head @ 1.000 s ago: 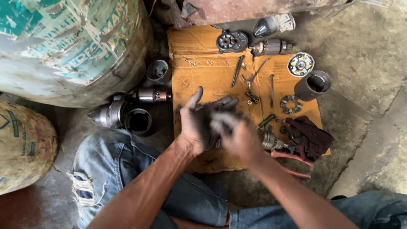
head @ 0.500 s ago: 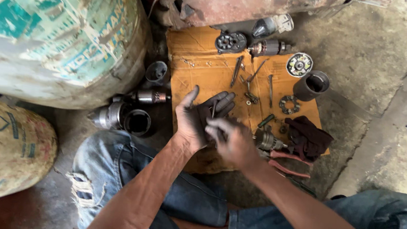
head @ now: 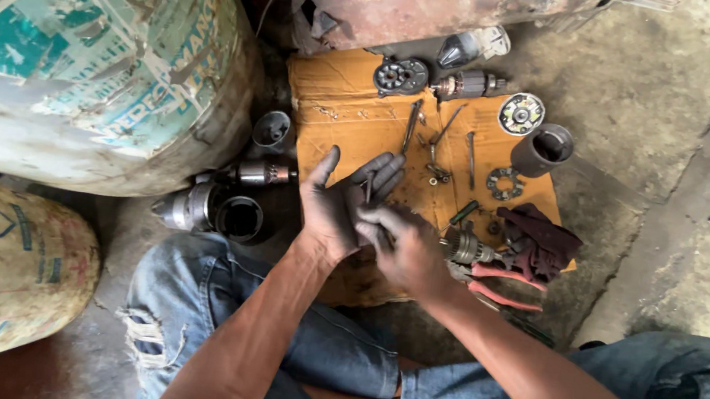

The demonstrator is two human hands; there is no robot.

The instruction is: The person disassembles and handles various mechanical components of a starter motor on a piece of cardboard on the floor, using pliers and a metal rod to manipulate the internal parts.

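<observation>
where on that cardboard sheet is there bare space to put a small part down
The cardboard sheet is bare along its left side, between the dark metal cup and the thin rods. The right half is crowded: gear ring, grey cylinder, dark rag, red-handled pliers. The left hand and right hand cover the near middle.

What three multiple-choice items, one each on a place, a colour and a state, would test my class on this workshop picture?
1. Where does the dark metal cylinder sleeve stand?
A. at the right edge of the orange cardboard sheet
B. on the person's knee
C. on top of the drum

2. What colour are the handles of the pliers?
A. blue
B. red
C. yellow

3. How is the left hand held?
A. in a fist
B. out of view
C. open, fingers spread

Answers: 1 A, it stands upright at the sheet's right edge; 2 B, both handles are red beside the right hand; 3 C, its fingers fan out over the cardboard.
</observation>
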